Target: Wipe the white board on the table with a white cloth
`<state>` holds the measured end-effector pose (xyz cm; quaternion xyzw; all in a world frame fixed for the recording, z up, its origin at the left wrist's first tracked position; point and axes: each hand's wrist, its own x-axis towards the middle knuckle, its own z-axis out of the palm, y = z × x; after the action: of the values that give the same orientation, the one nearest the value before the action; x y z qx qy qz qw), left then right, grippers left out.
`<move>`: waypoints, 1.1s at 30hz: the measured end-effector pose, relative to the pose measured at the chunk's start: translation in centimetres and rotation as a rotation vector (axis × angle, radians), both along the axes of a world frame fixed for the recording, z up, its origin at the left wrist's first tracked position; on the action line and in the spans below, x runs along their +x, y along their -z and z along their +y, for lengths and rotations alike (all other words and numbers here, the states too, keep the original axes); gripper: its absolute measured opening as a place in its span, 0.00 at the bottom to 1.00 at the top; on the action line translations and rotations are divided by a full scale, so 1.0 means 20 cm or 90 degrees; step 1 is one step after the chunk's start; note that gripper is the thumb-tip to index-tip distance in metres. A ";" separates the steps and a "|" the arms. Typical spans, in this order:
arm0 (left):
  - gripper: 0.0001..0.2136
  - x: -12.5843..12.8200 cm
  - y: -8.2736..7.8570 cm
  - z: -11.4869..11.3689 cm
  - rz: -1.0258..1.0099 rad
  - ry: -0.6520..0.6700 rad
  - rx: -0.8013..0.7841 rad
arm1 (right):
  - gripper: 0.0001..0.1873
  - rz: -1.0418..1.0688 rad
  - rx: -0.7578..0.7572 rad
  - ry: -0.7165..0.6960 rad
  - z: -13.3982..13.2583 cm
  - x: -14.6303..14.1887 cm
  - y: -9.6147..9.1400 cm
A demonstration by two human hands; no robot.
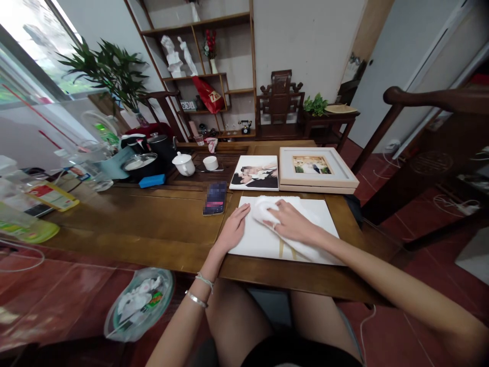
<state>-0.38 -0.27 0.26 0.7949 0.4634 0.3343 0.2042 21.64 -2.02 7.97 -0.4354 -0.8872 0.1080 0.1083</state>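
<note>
A large white flat panel (324,216), perhaps the back of a canvas print, lies on the wooden table (153,219) in front of me. My left hand (234,228) rests flat on its left edge, fingers stretched out. My right hand (292,223) presses a white cloth (265,208) onto the panel, fingers laid over the cloth. Part of the cloth trails under my right forearm toward the near edge.
Behind the panel lie an unframed photo print (255,173) and a white framed picture (317,168) stacked on another frame. A phone (215,198) lies left of them. Tea tray, cups (210,162), pots and bottles crowd the far left. A waste bin (139,303) stands on the floor.
</note>
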 end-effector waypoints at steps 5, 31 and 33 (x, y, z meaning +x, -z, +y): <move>0.21 0.00 -0.02 0.00 0.013 -0.017 0.001 | 0.23 0.054 -0.089 0.016 0.31 -0.17 -0.04; 0.21 0.00 -0.01 0.00 0.000 -0.009 0.004 | 0.13 -0.043 -0.053 0.027 -0.29 0.47 -0.05; 0.21 0.01 -0.02 0.00 0.000 -0.011 -0.002 | 0.15 -0.053 -0.120 -0.024 -0.39 0.44 -0.09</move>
<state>-0.26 -0.36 0.57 0.7906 0.4707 0.3353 0.2026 30.39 -9.78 9.70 -0.4310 -0.8848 0.1748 0.0279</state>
